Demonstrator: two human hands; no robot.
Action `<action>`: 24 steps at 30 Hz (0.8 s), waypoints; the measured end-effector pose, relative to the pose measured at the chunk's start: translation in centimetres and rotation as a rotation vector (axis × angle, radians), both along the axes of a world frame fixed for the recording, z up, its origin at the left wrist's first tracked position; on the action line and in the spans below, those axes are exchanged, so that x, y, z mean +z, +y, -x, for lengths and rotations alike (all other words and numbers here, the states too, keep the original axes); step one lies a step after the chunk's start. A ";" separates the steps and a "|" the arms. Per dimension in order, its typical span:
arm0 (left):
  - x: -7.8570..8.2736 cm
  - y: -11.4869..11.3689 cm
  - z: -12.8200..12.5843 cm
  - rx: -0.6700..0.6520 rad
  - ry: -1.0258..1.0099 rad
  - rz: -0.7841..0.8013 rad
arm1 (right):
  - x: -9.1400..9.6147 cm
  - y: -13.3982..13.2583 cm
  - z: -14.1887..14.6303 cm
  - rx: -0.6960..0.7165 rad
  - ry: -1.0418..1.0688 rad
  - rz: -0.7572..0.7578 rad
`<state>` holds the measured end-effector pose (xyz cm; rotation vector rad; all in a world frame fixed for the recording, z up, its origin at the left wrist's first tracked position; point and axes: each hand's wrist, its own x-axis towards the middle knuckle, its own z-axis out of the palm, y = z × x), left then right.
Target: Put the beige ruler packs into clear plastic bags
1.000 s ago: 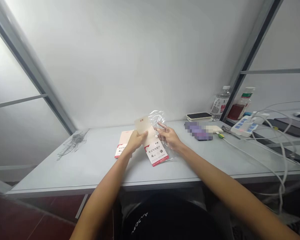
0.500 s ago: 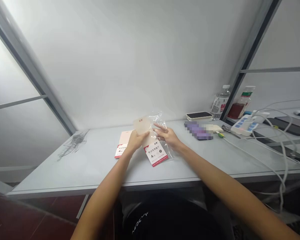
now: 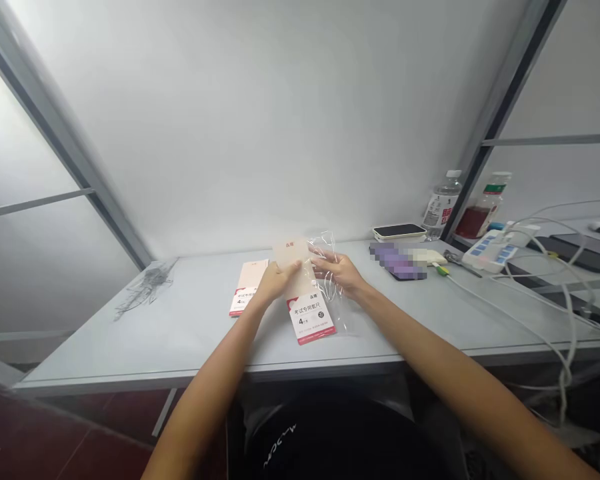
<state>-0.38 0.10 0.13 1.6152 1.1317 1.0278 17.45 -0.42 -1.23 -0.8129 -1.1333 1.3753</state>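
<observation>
My left hand [image 3: 276, 280] is closed on a ruler set packet [image 3: 311, 317], its thumb across the beige upper part. The lower part is a white card with a red edge and printed characters, tilted over the desk. A clear plastic bag [image 3: 337, 313] lies along the packet's right side. My right hand [image 3: 343, 272] has its fingers bent round the bag, seen partly through the film. Whether the packet is partly inside the bag I cannot tell. Left of it, a second ruler set packet [image 3: 245, 293] lies flat on the desk, partly covered by my left hand.
On the right are a phone [image 3: 399, 232], a blurred purple thing [image 3: 397, 261], a water bottle [image 3: 441, 207], a jar of red liquid [image 3: 480, 210] and a power strip [image 3: 493, 250] with trailing white cables. Dark scribbles [image 3: 150, 287] mark the grey desk [image 3: 180, 347] at left.
The held packet has turned a little more upright and its card has shifted slightly toward me. The plastic bag has moved a little to the right with my right hand.
</observation>
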 end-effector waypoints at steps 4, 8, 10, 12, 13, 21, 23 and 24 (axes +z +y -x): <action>0.2 0.1 0.2 0.014 -0.107 -0.064 | 0.1 0.1 -0.1 -0.021 0.096 0.002; 0.1 0.0 0.5 -0.146 -0.092 -0.021 | -0.1 0.0 0.0 -0.034 0.109 0.007; 0.1 0.0 0.5 -0.167 -0.062 -0.008 | -0.2 0.0 0.1 0.000 0.085 0.013; 0.0 -0.1 0.5 -0.176 -0.057 -0.004 | -0.3 -0.1 0.1 0.038 0.062 0.023; 0.0 -0.2 0.4 -0.177 -0.061 0.000 | -0.3 -0.1 0.1 0.052 0.051 0.026; -0.2 0.0 -0.3 -0.004 -0.172 -0.014 | -0.2 0.0 0.2 0.099 -0.011 0.028; -0.1 -0.1 -0.5 -0.004 -0.243 0.024 | -0.2 0.0 0.2 0.101 -0.021 0.027; 0.0 -0.1 -0.5 -0.023 -0.289 0.059 | -0.3 0.0 0.2 0.104 -0.024 0.027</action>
